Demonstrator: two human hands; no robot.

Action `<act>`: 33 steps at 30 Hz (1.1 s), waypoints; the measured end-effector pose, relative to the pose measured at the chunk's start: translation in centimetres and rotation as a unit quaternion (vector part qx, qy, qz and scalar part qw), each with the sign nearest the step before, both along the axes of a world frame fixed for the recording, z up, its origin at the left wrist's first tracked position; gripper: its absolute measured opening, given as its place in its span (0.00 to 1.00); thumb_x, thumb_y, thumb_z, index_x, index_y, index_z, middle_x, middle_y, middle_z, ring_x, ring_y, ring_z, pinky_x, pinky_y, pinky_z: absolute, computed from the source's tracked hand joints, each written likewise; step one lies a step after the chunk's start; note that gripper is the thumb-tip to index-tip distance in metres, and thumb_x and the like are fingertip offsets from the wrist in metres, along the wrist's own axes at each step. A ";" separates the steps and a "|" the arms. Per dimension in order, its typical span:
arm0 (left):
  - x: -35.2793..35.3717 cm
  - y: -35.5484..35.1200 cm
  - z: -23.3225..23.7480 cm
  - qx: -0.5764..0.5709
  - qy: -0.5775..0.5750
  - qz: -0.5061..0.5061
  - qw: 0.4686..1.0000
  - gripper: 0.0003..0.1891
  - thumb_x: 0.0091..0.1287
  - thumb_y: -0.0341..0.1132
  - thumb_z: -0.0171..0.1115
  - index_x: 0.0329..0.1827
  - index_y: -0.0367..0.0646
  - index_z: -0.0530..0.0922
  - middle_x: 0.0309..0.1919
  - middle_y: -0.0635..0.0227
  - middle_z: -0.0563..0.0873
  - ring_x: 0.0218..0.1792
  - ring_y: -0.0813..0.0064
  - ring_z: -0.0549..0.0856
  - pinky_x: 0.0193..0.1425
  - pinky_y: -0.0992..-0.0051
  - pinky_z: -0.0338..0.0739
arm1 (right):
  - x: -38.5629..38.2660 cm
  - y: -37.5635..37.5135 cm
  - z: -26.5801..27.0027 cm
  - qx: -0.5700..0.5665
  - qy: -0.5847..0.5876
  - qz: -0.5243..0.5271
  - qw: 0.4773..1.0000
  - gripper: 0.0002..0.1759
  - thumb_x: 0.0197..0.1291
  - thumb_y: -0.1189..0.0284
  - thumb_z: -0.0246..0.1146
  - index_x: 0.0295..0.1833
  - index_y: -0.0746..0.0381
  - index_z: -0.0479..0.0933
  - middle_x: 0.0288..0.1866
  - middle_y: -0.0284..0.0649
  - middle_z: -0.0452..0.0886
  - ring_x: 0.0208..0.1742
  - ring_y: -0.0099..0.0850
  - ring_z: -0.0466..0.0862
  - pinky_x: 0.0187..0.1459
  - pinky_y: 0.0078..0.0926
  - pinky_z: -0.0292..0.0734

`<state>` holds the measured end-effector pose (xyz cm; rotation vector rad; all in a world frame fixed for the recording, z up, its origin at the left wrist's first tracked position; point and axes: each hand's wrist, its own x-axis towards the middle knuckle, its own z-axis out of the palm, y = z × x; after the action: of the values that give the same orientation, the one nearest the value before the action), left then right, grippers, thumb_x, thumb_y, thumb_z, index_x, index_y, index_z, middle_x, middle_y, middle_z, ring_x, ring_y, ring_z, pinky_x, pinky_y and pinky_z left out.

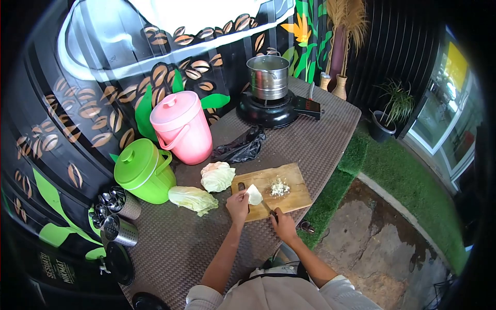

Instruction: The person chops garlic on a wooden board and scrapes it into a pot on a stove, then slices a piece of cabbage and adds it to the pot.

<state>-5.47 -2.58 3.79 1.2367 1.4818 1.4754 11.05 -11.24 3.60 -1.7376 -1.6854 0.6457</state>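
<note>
My left hand (237, 208) pinches a smooth, white, wedge-like piece (253, 196) between thumb and fingertips, above the left half of a rectangular, light-brown wooden cutting board (295, 201). My right hand (283, 226) is wrapped about the dark handle of a knife (273, 213), whose narrow metal blade slants up and leftward to the lower right side of the white piece — whether blade and piece touch, I cannot tell. The board lies aslant on a long brown table (321, 132) with a woven-textured top, its right corner at the table's near edge. A loose heap of finely chopped, whitish bits (279, 188) rests on the board, slightly right of its middle.

Just beyond the board's left end sits a rounded, pale cream-green cabbage head (217, 177); to its left and nearer me lies an elongated, pale-green leafy cabbage (192, 200). A crumpled black plastic bag (244, 146) lies farther back.

Along the table's wall-side edge, from left to right: a silvery, perforated metal cylinder (123, 232), a lime-green, lidded plastic bucket (147, 173) and a pink, lidded plastic bucket (188, 132). Toward the far end — beside the same edge — a round black stove (266, 118) carries a straight-sided, shiny metal pot (268, 80).
</note>
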 end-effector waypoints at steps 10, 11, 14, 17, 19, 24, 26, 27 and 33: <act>-0.2 0.0 -1.3 -0.056 0.092 -0.040 0.993 0.11 0.59 0.27 0.68 0.43 0.31 0.84 0.36 0.58 0.88 0.37 0.74 0.88 0.43 0.77 0.81 | 2.6 0.7 -0.8 0.038 0.051 -0.005 0.998 0.10 0.65 0.67 0.57 0.43 0.63 0.70 0.30 0.60 0.80 0.35 0.60 0.80 0.36 0.55 0.74; 0.0 0.0 -1.1 -0.055 0.095 -0.049 0.993 0.10 0.59 0.27 0.68 0.42 0.31 0.84 0.36 0.57 0.88 0.37 0.74 0.88 0.43 0.77 0.81 | 2.6 0.6 -1.1 0.027 0.034 0.015 0.999 0.10 0.64 0.67 0.57 0.43 0.64 0.69 0.30 0.60 0.80 0.36 0.60 0.80 0.36 0.55 0.74; 0.3 0.2 -1.4 -0.065 0.099 -0.061 0.991 0.12 0.59 0.25 0.67 0.45 0.32 0.83 0.38 0.59 0.88 0.38 0.74 0.88 0.44 0.78 0.81 | 3.3 1.0 -1.0 0.019 0.037 -0.024 0.999 0.11 0.65 0.67 0.57 0.43 0.64 0.70 0.30 0.60 0.79 0.37 0.60 0.80 0.38 0.56 0.74; 0.5 -0.3 -0.8 -0.061 0.078 -0.119 0.988 0.15 0.58 0.24 0.67 0.50 0.33 0.81 0.42 0.61 0.88 0.40 0.75 0.87 0.44 0.78 0.80 | 3.9 1.4 -1.0 0.048 0.050 -0.002 0.998 0.11 0.65 0.67 0.56 0.44 0.64 0.69 0.29 0.61 0.79 0.37 0.60 0.80 0.38 0.56 0.74; 0.5 0.1 -1.6 -0.040 0.087 -0.129 0.987 0.17 0.58 0.24 0.67 0.51 0.34 0.81 0.44 0.62 0.87 0.41 0.75 0.87 0.44 0.79 0.80 | 3.9 1.3 -1.7 0.053 0.024 0.005 0.998 0.11 0.66 0.67 0.56 0.44 0.64 0.68 0.28 0.61 0.79 0.36 0.61 0.80 0.37 0.56 0.74; 1.0 1.6 -3.2 0.007 -0.050 -0.174 0.983 0.17 0.58 0.23 0.66 0.52 0.35 0.81 0.47 0.63 0.86 0.43 0.77 0.85 0.45 0.79 0.78 | 4.5 1.5 -2.2 0.008 0.003 -0.026 1.000 0.12 0.67 0.66 0.54 0.46 0.64 0.65 0.27 0.60 0.79 0.32 0.62 0.79 0.32 0.57 0.73; 1.3 1.4 -1.2 -0.085 0.000 -0.179 0.980 0.16 0.58 0.23 0.66 0.51 0.35 0.81 0.47 0.60 0.86 0.42 0.74 0.85 0.44 0.78 0.77 | 4.6 1.2 -1.1 0.039 0.031 -0.021 0.999 0.10 0.67 0.70 0.56 0.44 0.67 0.66 0.26 0.60 0.78 0.31 0.61 0.79 0.31 0.54 0.72; 1.4 1.6 -1.6 -0.084 -0.001 -0.179 0.980 0.16 0.58 0.23 0.66 0.51 0.35 0.81 0.47 0.60 0.86 0.42 0.74 0.85 0.44 0.78 0.77 | 4.5 1.0 -0.7 0.040 0.030 -0.021 0.999 0.10 0.67 0.70 0.56 0.44 0.67 0.66 0.26 0.60 0.78 0.31 0.61 0.79 0.31 0.54 0.72; 2.3 0.4 -1.1 0.037 0.359 -0.099 0.927 0.15 0.55 0.29 0.70 0.46 0.36 0.83 0.41 0.55 0.84 0.47 0.58 0.78 0.55 0.64 0.71 | 2.6 0.8 -0.9 0.001 0.041 -0.006 0.999 0.11 0.69 0.69 0.53 0.46 0.66 0.64 0.28 0.62 0.78 0.32 0.61 0.79 0.31 0.57 0.71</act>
<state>-3.17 -2.18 2.65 2.0509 1.6805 0.9826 13.70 -10.49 2.70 -1.6950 -1.6166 0.6996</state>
